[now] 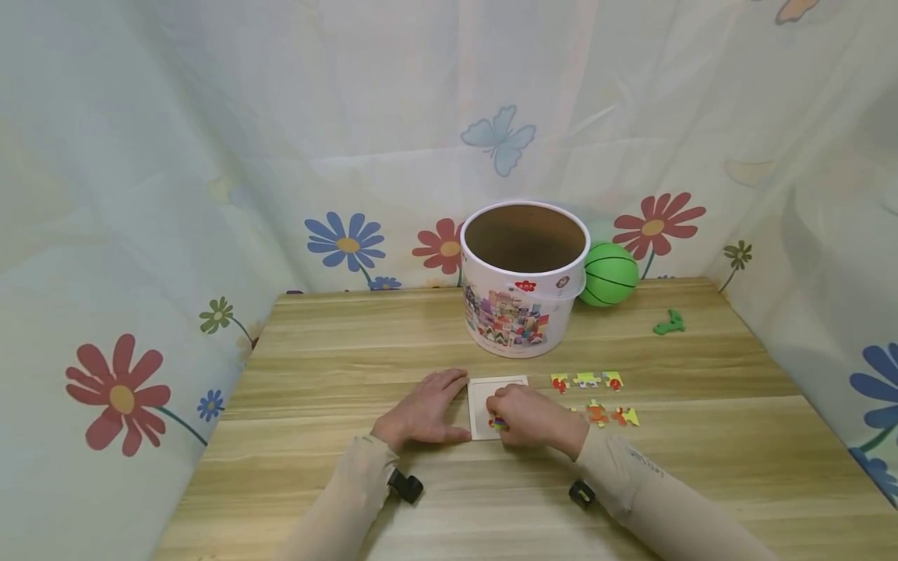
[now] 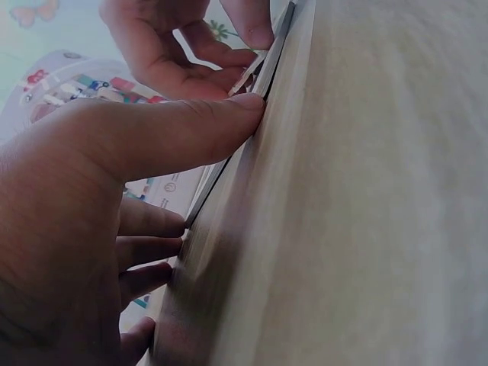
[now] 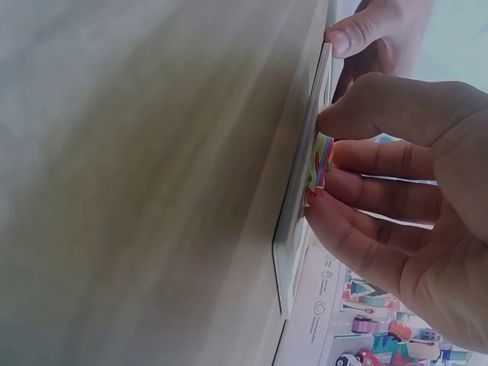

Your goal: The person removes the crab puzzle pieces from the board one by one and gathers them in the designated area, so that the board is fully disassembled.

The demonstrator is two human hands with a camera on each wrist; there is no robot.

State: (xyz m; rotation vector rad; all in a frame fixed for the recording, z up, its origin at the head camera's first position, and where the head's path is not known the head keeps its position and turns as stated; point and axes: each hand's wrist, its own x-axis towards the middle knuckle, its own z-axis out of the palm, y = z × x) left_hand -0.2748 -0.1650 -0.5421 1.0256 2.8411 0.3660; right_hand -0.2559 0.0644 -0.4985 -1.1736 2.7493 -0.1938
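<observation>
A square white puzzle tray [image 1: 480, 387] lies flat on the wooden table. My left hand [image 1: 429, 409] rests along its left edge, fingers fairly straight and spread. In the left wrist view that hand's thumb [image 2: 206, 130] touches the tray's rim. Over the tray, my right hand [image 1: 533, 417] pinches a colourful jigsaw piece [image 1: 497, 422]. The right wrist view shows the piece [image 3: 320, 164] between thumb and fingers, tilted close over the tray [image 3: 293, 229]. To the right lie two rows of jigsaw pieces; a yellow one [image 1: 587, 379] is in the upper row and an orange one [image 1: 597, 413] in the lower.
A white printed bucket [image 1: 515, 312] stands behind the tray. Against its right side sits a green ball [image 1: 609, 274]. A small green toy [image 1: 669, 322] lies at the table's right rear. Flowered curtains [image 1: 393, 187] hang around the table [image 1: 337, 351].
</observation>
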